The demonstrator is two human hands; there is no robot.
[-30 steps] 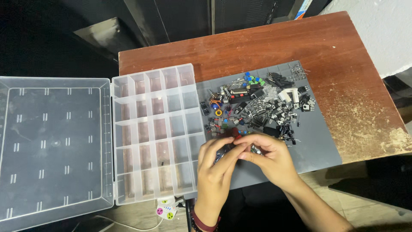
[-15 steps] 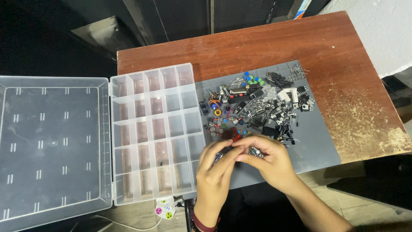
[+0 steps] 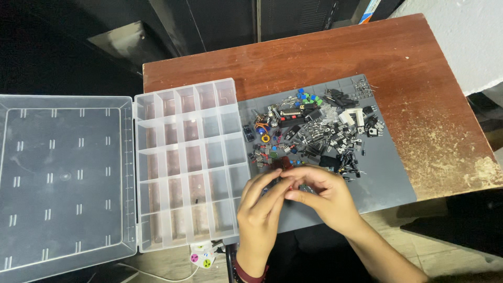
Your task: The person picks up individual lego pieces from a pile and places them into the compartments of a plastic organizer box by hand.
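Nearest the camera, the left hand (image 3: 260,212) and the right hand (image 3: 324,195) met over the near edge of a grey mat (image 3: 390,173), wrists coming up from the bottom of the view. The left hand's fingers (image 3: 262,187) were curled and angled to the right, and the right hand's fingers (image 3: 298,173) bent in to meet them. Their tips were pinched together around a small dark part (image 3: 287,184), though it was too small and too covered to say what kind it was or which hand truly gripped it.

Just beyond the hands, a heap of small electronic components (image 3: 314,128) lay spread across the mat's far half: mostly black and silver pieces, with a few blue and green ones at the far side, white ones to the right, and red and orange ones to the left.

Left of the mat, touching its edge, sat a clear plastic organiser box (image 3: 188,162) divided into rows of compartments. Its clear lid (image 3: 63,178) lay swung flat open farther left, overhanging the table.

All rested on a reddish-brown wooden table (image 3: 314,57), its finish worn pale at the right near corner. A white plug strip (image 3: 201,257) lay on the floor below the box. Dark shapes stood beyond the table, and a white wall (image 3: 466,36) rose at far right.
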